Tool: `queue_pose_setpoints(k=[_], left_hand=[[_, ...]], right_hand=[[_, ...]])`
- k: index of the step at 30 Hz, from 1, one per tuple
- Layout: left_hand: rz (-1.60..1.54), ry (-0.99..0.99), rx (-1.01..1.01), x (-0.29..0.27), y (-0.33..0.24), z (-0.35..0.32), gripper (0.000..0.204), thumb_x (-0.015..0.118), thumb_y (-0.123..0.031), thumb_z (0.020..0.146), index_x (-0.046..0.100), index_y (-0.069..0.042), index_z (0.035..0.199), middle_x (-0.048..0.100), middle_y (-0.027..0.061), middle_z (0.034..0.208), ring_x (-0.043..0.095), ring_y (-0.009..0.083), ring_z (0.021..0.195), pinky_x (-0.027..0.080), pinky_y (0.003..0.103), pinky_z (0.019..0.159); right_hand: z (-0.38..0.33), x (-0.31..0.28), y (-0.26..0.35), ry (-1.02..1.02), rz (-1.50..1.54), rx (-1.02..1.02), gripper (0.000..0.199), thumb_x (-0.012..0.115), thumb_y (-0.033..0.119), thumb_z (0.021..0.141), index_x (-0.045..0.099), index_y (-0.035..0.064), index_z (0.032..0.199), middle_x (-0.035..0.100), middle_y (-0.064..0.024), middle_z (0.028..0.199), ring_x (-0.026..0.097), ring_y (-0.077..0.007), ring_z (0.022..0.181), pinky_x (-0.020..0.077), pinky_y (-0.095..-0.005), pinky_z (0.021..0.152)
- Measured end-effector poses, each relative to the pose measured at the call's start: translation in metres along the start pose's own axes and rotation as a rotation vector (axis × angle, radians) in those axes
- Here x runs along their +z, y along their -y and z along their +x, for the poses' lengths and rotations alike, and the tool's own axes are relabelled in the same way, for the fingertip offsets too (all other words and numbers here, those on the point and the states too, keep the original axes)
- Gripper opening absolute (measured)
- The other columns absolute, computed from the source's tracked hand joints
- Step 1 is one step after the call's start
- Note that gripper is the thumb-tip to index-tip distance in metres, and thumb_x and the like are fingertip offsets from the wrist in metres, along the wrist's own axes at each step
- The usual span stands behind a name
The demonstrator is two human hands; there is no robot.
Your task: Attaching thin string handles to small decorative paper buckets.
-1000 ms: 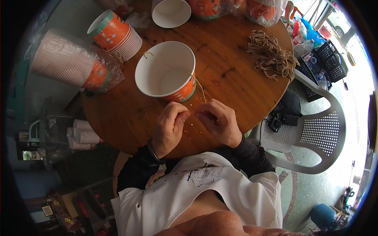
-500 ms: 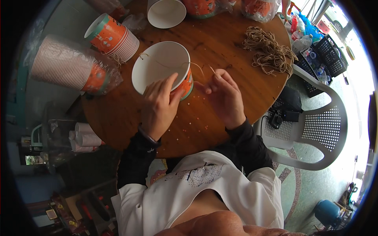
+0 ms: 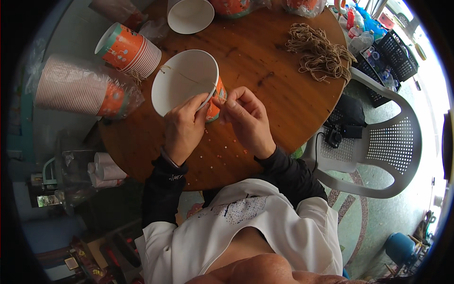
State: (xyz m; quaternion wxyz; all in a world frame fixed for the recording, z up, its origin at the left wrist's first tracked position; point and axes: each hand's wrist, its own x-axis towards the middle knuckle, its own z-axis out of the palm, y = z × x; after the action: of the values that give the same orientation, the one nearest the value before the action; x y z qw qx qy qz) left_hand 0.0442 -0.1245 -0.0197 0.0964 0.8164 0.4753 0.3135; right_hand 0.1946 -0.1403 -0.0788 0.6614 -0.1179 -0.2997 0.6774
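A large white-lined paper bucket (image 3: 177, 87) with an orange printed outside stands tilted on the table in front of me. My left hand (image 3: 183, 130) grips its near rim, thumb outside and fingers toward the inner wall. A thin tan string (image 3: 189, 78) is knotted at the far-left rim and crosses the opening to the right side. There my right hand (image 3: 248, 120) pinches the string with thumb and forefinger, close against the orange wall. The string's end is hidden by the fingers. Farther right lies a loose bundle of the same string (image 3: 321, 54).
Stacked orange paper buckets (image 3: 130, 49) and a plastic-wrapped stack (image 3: 71, 87) lie at the left. Another white bucket (image 3: 190, 16) is at the far edge. Small pale bits dot the round wooden table (image 3: 279, 113). A grey plastic chair (image 3: 406, 142) holding a camera (image 3: 334, 138) stands at the right.
My right hand has moved left to the bucket's side, bringing the string with it. My left hand now holds the rim more closely. The view has shifted slightly.
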Motion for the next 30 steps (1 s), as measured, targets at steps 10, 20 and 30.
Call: queue_pose_setpoints(k=[10, 20, 30], left_hand=[[0.015, 0.017, 0.004, -0.002, 0.002, -0.003, 0.02, 0.061, -0.007, 0.087, 0.063, -0.002, 0.106, 0.067, 0.0145, 0.093, 0.065, 0.0344, 0.081, 0.051, 0.04, 0.069], [0.009, 0.008, 0.077, -0.002, 0.006, -0.002, 0.02, 0.06, -0.006, 0.087, 0.062, -0.002, 0.107, 0.066, 0.0147, 0.092, 0.065, 0.0335, 0.079, 0.05, 0.039, 0.066], [-0.022, 0.0, 0.114, -0.004, 0.005, -0.001, 0.021, 0.062, -0.003, 0.084, 0.062, -0.001, 0.105, 0.065, 0.0148, 0.087, 0.064, 0.0334, 0.077, 0.05, 0.038, 0.064]], right_hand=[[-0.012, 0.014, 0.009, 0.083, -0.423, -0.016, 0.009, 0.057, 0.008, 0.095, 0.051, 0.0016, 0.095, 0.061, -0.0041, 0.086, 0.06, -0.011, 0.075, 0.0487, -0.0253, 0.068], [-0.015, 0.018, 0.003, 0.165, -0.828, -0.159, 0.013, 0.06, 0.0, 0.086, 0.053, 0.0021, 0.096, 0.061, -0.0132, 0.084, 0.062, -0.0302, 0.081, 0.0501, -0.0353, 0.084], [-0.014, 0.024, -0.01, 0.29, -0.973, -0.456, 0.014, 0.062, -0.001, 0.083, 0.054, 0.0036, 0.093, 0.058, -0.0104, 0.082, 0.061, -0.0301, 0.083, 0.0282, -0.052, 0.112]])
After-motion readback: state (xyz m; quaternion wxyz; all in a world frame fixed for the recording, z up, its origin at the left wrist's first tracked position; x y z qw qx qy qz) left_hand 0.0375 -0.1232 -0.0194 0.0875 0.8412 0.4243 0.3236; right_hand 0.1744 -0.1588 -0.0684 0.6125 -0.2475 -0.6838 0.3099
